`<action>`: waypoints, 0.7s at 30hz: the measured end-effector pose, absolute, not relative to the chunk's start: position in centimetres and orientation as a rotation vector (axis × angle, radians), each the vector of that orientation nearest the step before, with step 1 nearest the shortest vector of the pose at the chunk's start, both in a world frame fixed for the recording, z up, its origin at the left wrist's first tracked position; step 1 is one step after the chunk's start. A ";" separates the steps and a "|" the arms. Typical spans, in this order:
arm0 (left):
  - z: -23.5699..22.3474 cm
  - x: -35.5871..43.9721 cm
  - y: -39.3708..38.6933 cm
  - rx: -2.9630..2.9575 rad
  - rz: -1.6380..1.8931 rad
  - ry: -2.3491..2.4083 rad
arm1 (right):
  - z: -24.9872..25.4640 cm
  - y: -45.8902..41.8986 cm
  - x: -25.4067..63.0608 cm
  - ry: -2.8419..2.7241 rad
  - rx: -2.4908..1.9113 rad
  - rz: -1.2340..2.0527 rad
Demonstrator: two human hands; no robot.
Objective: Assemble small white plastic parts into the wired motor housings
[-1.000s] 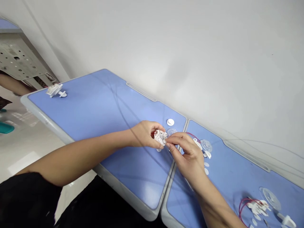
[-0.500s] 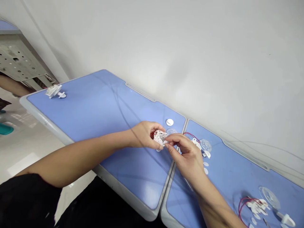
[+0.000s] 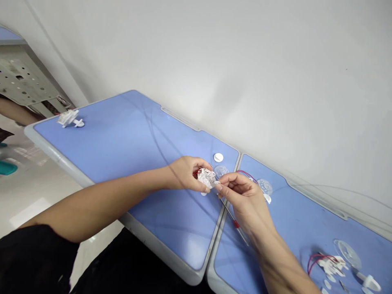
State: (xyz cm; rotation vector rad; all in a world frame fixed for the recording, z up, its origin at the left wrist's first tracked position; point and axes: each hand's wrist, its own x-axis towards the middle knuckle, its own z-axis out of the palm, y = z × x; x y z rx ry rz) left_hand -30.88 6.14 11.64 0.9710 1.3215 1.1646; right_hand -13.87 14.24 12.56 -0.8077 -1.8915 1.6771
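Observation:
My left hand [image 3: 187, 173] is closed around a white round plastic part with red wires [image 3: 206, 178], gripping it between thumb and fingers above the table. At the right edge of that part, my right hand [image 3: 245, 198] pinches a small white plastic piece [image 3: 217, 183]; its exact shape is hard to make out. Under my right hand lies a screwdriver [image 3: 236, 224] with a thin metal shaft, a red collar and a clear handle. Just behind the hands are a clear plastic disc [image 3: 221, 171] and a white round cap [image 3: 218, 157].
Two blue tables [image 3: 116, 134] meet at a seam along a pale wall. On the right one lie another clear disc [image 3: 265, 187], a white plastic assembly with red wires [image 3: 332, 265] and a white plug-shaped piece [image 3: 370, 282]. A white assembly [image 3: 70, 118] stands at the far left corner.
My right hand has shifted slightly right and turned, uncovering more of the screwdriver beneath it. The left hand keeps its hold on the round part almost unmoved.

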 end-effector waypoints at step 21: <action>11.2 -30.8 6.2 0.915 1.183 1.256 | 11.8 12.7 -14.1 -2.109 -0.683 0.998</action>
